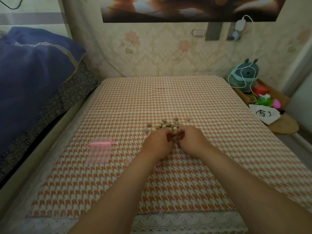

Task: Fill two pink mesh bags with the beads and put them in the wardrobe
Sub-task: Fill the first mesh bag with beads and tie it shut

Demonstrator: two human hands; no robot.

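Observation:
A heap of small tan wooden beads (166, 125) lies on the houndstooth cloth near the middle of the table. My left hand (158, 143) and my right hand (191, 139) meet at the near edge of the heap, fingers curled inward round a few beads between them. One pink mesh bag (99, 152) lies flat and empty to the left, its ribbon drawn at the top. A second pink bag (157, 166) is mostly hidden under my left forearm; only a bit of ribbon and mesh shows.
The orange-and-white cloth (185, 98) covers the table, with a lace edge at the front. A blue blanket (33, 73) lies on the left. A plush toy (245, 73), a white cable, a white pouch (264, 114) and small items stand at the right.

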